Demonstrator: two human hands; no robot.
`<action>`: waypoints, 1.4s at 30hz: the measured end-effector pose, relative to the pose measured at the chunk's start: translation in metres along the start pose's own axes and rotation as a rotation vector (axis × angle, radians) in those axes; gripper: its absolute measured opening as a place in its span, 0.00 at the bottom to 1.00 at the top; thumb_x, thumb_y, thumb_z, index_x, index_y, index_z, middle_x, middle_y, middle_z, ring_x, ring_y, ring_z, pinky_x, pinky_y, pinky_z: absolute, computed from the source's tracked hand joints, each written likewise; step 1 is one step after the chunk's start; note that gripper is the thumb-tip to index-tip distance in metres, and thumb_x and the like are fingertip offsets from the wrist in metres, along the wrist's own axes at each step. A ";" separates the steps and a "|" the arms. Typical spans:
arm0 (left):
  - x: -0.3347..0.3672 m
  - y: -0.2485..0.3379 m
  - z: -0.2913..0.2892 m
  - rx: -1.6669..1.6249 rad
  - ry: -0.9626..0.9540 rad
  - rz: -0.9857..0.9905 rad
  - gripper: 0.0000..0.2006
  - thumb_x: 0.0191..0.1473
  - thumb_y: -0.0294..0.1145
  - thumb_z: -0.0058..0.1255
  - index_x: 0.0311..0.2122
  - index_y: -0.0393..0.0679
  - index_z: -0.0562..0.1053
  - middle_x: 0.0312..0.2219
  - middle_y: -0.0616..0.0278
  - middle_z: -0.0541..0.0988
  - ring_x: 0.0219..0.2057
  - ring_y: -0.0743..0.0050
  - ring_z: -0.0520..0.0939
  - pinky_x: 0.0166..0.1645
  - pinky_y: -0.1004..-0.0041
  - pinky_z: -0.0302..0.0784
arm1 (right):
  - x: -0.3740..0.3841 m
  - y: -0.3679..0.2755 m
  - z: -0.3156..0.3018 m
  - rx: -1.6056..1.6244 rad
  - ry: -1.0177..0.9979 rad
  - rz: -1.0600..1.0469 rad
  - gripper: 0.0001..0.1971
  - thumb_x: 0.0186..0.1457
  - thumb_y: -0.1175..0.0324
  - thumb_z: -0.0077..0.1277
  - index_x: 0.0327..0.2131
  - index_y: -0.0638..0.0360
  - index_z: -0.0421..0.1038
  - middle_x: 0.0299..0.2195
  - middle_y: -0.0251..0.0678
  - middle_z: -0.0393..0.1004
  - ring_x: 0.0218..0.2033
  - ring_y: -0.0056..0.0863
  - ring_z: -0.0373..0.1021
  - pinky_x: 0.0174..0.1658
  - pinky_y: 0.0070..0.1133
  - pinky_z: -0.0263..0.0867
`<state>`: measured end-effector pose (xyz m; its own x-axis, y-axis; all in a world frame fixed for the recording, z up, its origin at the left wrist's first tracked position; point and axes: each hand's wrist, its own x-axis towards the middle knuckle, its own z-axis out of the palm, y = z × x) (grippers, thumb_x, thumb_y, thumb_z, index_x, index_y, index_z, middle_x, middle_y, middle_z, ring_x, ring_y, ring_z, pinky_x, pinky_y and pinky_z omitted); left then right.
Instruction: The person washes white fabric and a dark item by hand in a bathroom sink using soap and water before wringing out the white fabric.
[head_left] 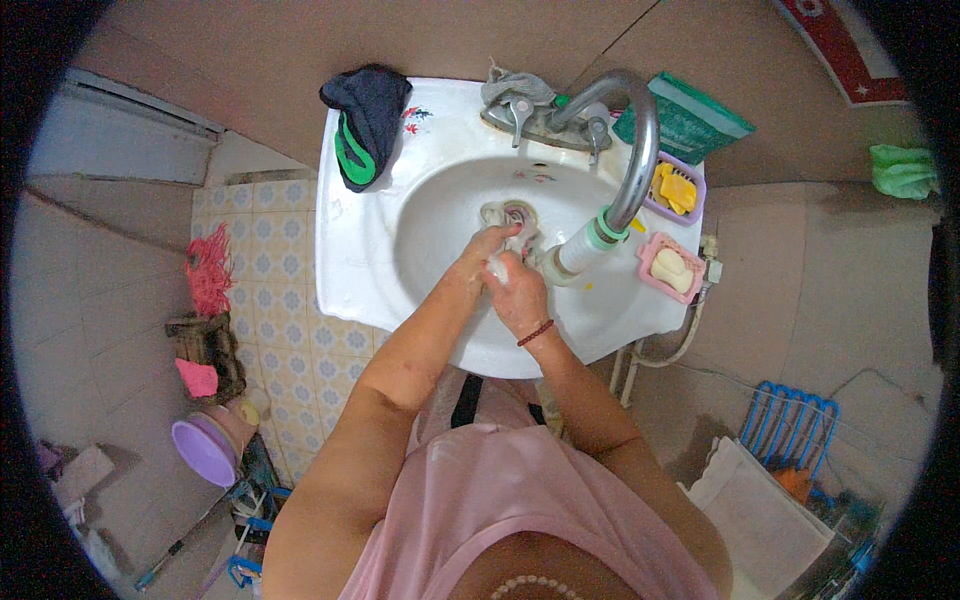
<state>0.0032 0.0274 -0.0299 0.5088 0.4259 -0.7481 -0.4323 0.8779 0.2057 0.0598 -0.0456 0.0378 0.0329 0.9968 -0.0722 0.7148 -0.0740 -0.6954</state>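
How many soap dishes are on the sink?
2: a purple soap dish at the right rear of the sink, and a pink soap dish below it in the picture.

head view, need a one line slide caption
Left hand and right hand close together over a white sink basin, beside a curved metal faucet.

A black-and-green cloth [378,108], chrome faucet [641,140], purple soap dish [700,184] and pink soap dish [647,256] are carried by the white washbasin [352,285].

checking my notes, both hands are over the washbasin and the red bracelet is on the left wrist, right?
No: the head view shows the red bracelet on the right wrist; left hand and right hand are over the washbasin.
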 end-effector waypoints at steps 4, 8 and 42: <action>-0.001 -0.016 0.002 -0.318 -0.089 0.061 0.12 0.45 0.35 0.42 0.34 0.40 0.64 0.27 0.57 0.71 0.25 0.68 0.72 0.30 0.70 0.70 | 0.027 0.024 0.007 0.002 -0.037 -0.074 0.10 0.41 0.66 0.45 0.27 0.61 0.64 0.20 0.47 0.66 0.25 0.40 0.64 0.29 0.27 0.60; 0.007 -0.039 0.024 -0.386 -0.188 0.103 0.15 0.46 0.39 0.42 0.36 0.41 0.64 0.29 0.60 0.70 0.29 0.70 0.71 0.34 0.72 0.70 | 0.063 0.127 0.041 0.492 0.167 0.308 0.09 0.40 0.65 0.45 0.21 0.61 0.64 0.20 0.44 0.65 0.24 0.36 0.63 0.30 0.25 0.59; -0.017 -0.021 0.017 -0.069 0.130 0.129 0.28 0.48 0.51 0.31 0.47 0.36 0.56 0.47 0.48 0.56 0.48 0.59 0.57 0.53 0.70 0.47 | 0.013 0.058 0.018 0.350 0.035 0.003 0.27 0.35 0.79 0.41 0.46 0.58 0.53 0.45 0.42 0.55 0.49 0.35 0.49 0.52 0.24 0.43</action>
<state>0.0164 0.0054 -0.0102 0.3479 0.4981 -0.7943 -0.5399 0.7991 0.2646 0.0893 -0.0375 -0.0168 0.0632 0.9965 -0.0546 0.4317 -0.0766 -0.8987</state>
